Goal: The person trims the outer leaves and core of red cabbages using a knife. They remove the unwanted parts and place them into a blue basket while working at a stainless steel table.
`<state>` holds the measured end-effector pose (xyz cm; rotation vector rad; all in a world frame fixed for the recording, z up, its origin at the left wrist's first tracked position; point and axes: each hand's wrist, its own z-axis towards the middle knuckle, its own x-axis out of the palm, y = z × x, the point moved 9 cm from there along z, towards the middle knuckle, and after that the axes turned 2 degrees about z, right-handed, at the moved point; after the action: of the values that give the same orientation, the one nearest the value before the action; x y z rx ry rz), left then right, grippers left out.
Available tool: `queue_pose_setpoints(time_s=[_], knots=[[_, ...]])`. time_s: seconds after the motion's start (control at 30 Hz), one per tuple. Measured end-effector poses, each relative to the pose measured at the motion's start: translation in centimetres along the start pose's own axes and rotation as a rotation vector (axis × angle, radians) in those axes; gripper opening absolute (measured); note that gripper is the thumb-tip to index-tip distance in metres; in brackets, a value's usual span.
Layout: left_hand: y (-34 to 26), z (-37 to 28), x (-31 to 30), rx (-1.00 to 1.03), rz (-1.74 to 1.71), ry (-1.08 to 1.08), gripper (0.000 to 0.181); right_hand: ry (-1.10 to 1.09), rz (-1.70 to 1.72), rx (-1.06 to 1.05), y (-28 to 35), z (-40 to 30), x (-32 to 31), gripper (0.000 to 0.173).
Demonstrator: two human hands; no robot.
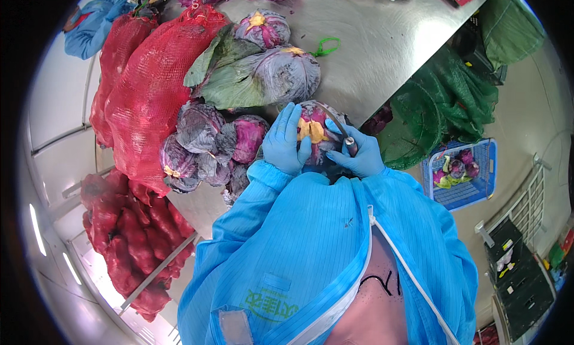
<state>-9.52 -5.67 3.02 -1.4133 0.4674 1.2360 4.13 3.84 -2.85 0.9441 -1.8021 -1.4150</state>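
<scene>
A red cabbage (313, 129) with a pale cut stem end facing up is in front of my body, at the near edge of the steel table. My gloved left hand (285, 141) lies along its left side, fingers extended together and thumb bent toward the stem. My gloved right hand (358, 151) grips the dark handle of a knife (337, 122) with a thin curved blade. The blade arches over the cabbage's right side, and my right fingers also touch the cabbage there. Its underside is hidden by my hands and sleeves.
More red cabbages (202, 127) are heaped left of my hands; others with outer leaves (287, 74) sit beyond. Full red mesh sacks (152, 85) stand at left. On the right are a green mesh bag (417, 116) and a blue basket (486, 166) with cabbage pieces. A green tie (326, 47) lies on the steel table (363, 53).
</scene>
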Motion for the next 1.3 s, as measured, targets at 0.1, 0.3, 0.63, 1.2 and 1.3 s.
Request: queue_pose_setpoints(time_s=[0.1, 0.3, 0.63, 1.2, 1.3], knots=[[1.2, -0.5, -0.5, -0.060, -0.120, -0.058, 0.047, 0.018, 0.089, 0.082, -0.5, -0.2, 0.3, 0.062], [2.3, -0.9, 0.2, -0.104, -0.319, -0.056, 0.063, -0.019, 0.262, 0.105, -1.7, 0.0, 0.4, 0.061], [6.5, -5.4, 4.2, -0.356, -0.684, -0.060, 0.147, 0.050, 0.449, 0.145, -2.1, 0.7, 0.5, 0.049], [6.5, -5.3, 6.9, -0.660, -1.403, -0.091, 0.086, -0.204, 0.445, 0.485, -7.1, 0.8, -2.2, 0.042], [4.7, -4.8, 6.7, -0.597, -1.565, -0.041, 0.079, -0.215, 0.359, 0.278, 1.0, -2.3, -3.4, 0.044]])
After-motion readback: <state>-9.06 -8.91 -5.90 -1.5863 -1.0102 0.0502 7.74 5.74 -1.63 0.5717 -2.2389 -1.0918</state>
